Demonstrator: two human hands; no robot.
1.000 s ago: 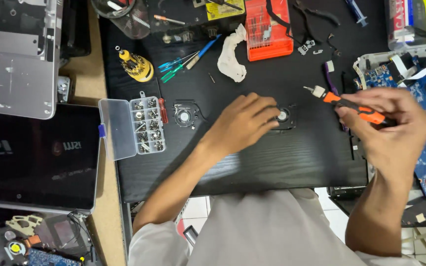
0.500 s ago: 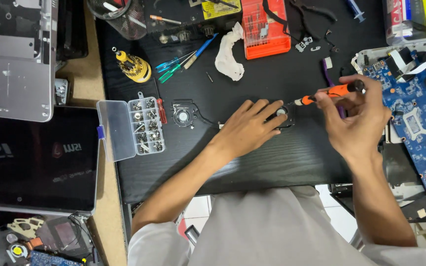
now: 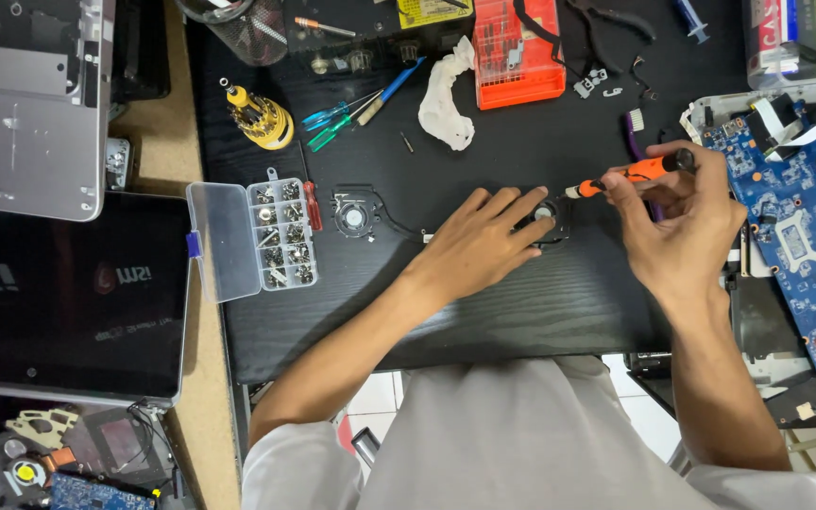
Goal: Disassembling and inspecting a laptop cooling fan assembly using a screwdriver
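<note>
My left hand (image 3: 484, 241) rests flat on the black desk (image 3: 521, 312), its fingertips pressing a small black round fan (image 3: 548, 220). My right hand (image 3: 687, 222) grips an orange-handled screwdriver (image 3: 630, 174), held nearly level with its tip pointing left, down at the fan beside my left fingertips. A second black fan (image 3: 354, 214) lies left of my left hand, joined by a thin cable.
An open clear screw organiser (image 3: 257, 236) sits at the left. A yellow bit holder (image 3: 262, 118), small screwdrivers (image 3: 351, 113), a white crumpled cloth (image 3: 446, 90) and an orange bit case (image 3: 518, 52) line the back. A blue circuit board (image 3: 795, 236) lies right, laptop parts (image 3: 59, 283) left.
My right hand has swung left with the screwdriver, bringing its tip down to the fan. My left hand has stayed on the fan.
</note>
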